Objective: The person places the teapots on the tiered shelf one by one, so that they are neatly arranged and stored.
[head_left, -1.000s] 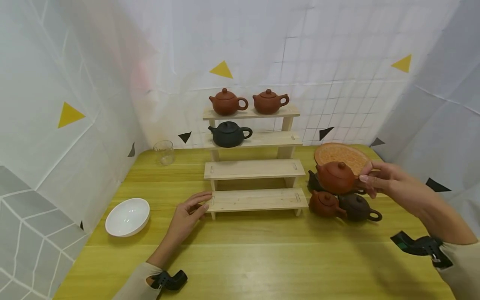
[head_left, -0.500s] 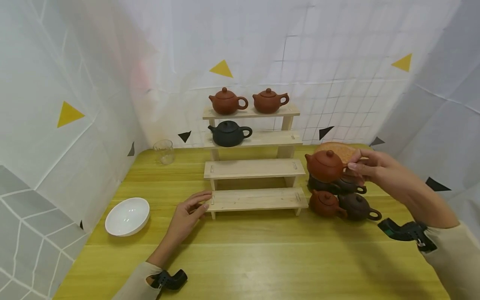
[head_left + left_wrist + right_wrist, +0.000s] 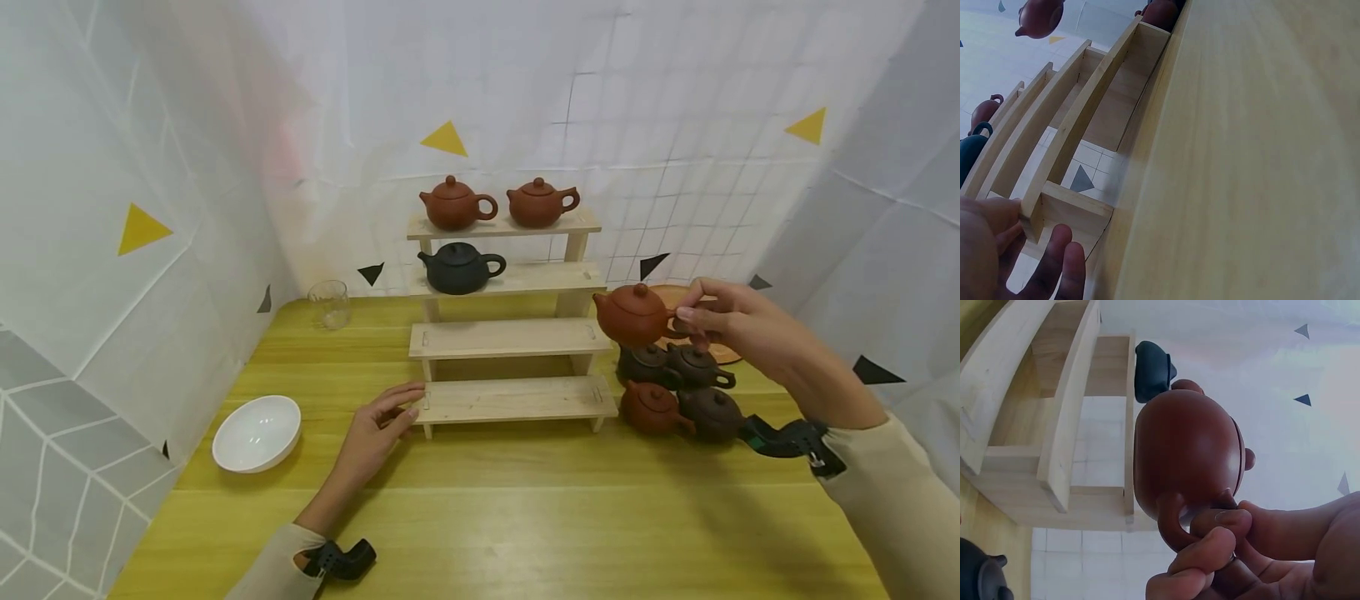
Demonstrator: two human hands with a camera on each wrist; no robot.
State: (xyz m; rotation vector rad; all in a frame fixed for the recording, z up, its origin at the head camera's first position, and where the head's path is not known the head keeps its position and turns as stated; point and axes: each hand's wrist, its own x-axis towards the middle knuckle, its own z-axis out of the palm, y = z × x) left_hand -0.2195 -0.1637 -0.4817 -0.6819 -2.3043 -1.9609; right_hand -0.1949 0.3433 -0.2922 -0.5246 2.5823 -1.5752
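Observation:
My right hand (image 3: 731, 321) pinches a red-brown clay teapot (image 3: 632, 317) by its handle. The teapot is held up with its lid on and its spout to the left, just right of the stepped wooden display stand (image 3: 510, 337). My left hand (image 3: 382, 423) steadies the left end of the stand's lowest step, thumb and fingers around its corner. Two reddish teapots, a left one (image 3: 452, 206) and a right one (image 3: 538, 205), sit on the top step. A black teapot (image 3: 456, 268) rests at the left of the step below.
Right of the stand, several teapots cluster on the table, including a reddish one (image 3: 651, 408) and a dark one (image 3: 712, 414). Behind them lies an orange-brown round board (image 3: 726, 350). A white bowl (image 3: 257, 435) and a clear glass (image 3: 330, 306) stand at left.
My right hand has carried the red-brown teapot left and upward, from over the cluster toward the stand. My left hand stays at the step's end.

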